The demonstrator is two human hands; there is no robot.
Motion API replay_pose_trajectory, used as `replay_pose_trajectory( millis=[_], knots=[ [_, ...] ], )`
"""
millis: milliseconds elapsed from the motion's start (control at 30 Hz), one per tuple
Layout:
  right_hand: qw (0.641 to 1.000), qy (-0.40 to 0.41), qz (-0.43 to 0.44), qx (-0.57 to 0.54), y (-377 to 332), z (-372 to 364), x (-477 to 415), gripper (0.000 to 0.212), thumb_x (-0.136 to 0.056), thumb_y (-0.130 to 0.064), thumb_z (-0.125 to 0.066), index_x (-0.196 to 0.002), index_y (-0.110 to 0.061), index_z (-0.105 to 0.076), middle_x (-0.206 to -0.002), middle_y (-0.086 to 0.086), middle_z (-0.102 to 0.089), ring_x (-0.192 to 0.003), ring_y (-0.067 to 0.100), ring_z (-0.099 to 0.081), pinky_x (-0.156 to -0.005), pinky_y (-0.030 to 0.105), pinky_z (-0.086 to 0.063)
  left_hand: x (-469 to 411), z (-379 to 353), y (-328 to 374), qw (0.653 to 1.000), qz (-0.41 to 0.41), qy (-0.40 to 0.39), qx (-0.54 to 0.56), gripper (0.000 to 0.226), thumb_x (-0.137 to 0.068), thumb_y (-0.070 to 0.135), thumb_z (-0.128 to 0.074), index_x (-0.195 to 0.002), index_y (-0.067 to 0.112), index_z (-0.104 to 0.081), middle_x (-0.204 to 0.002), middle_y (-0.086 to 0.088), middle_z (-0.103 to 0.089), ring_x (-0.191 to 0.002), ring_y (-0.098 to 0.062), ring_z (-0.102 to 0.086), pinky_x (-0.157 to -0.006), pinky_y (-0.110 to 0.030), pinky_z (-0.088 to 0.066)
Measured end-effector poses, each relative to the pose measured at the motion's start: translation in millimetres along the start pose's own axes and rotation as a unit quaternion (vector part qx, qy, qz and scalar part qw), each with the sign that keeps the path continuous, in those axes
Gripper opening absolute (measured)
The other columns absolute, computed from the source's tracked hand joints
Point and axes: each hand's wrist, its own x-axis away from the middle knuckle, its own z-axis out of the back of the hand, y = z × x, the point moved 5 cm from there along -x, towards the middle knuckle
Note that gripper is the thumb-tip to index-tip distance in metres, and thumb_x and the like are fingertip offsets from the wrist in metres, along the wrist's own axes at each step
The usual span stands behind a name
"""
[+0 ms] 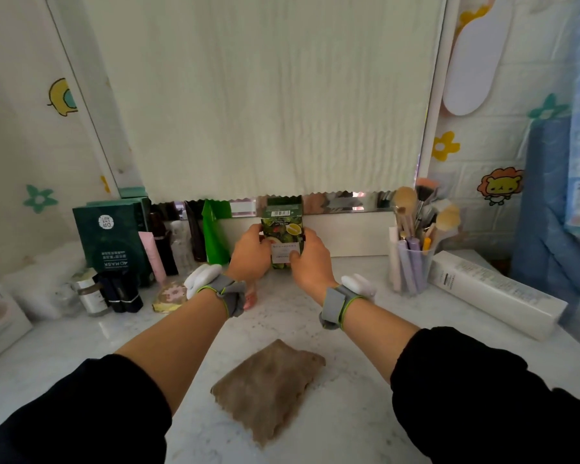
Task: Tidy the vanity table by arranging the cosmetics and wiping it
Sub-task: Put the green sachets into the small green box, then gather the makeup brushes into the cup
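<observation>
Green box [282, 234] is held upright at the back of the desk [365, 380]. We grip it with the left hand [250, 252] and right hand [310, 261], fingers [258, 231] curled round its sides. Brown cloth [268, 386] lies flat on the desk between our forearms.

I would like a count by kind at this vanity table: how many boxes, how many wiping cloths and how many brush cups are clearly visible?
Boxes: 3 (fruit-print box, dark green mask box, long white box)
Wiping cloths: 1 (brown cloth)
Brush cups: 1 (clear brush cup)
Total: 5
A teal edge behind the mask box may be another box; I cannot tell.
</observation>
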Motion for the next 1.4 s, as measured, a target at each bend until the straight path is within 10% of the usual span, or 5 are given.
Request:
replay_pose_trajectory(
  millis=[967, 1267, 1400],
  knots=[
    [1.0, -0.005, -0.02, 0.009, -20, 46, 30, 0.052, -0.096, -0.012, -0.053, -0.142, -0.005, -0.03, -0.143, 0.015, -0.033, -0.126, 0.03, -0.045, -0.099, 0.031, -0.039, 43, 17, 27, 0.997, 0.053, 0.027, 0.04, 0.036, -0.096, 0.01, -0.048, -0.13, 0.007, -0.04, -0.118, -0.015, -0.055, -0.109, -0.034, -0.057, -0.089, -0.046, -0.053],
    [0.999, 0.029, -0.017, 0.006, -24, 96, 61, 0.052, -0.094, -0.013, -0.054, -0.141, -0.007, -0.033, -0.141, 0.014, -0.036, -0.125, 0.029, -0.046, -0.099, 0.033, -0.038, 86, 10, 64, 0.997, 0.027, -0.003, 0.073, 0.027, -0.093, 0.012, -0.047, -0.12, 0.013, -0.043, -0.108, -0.013, -0.059, -0.086, -0.025, -0.059, -0.069, -0.035, -0.052],
    [0.999, 0.043, -0.026, 0.02, -17, 119, 73, 0.052, -0.093, -0.015, -0.055, -0.141, -0.007, -0.035, -0.14, 0.014, -0.038, -0.122, 0.028, -0.047, -0.096, 0.031, -0.038, 103, -6, 81, 0.996, 0.017, -0.024, 0.084, 0.028, -0.091, 0.015, -0.051, -0.118, 0.016, -0.044, -0.108, -0.012, -0.059, -0.099, -0.03, -0.06, -0.085, -0.046, -0.055]
  ],
)
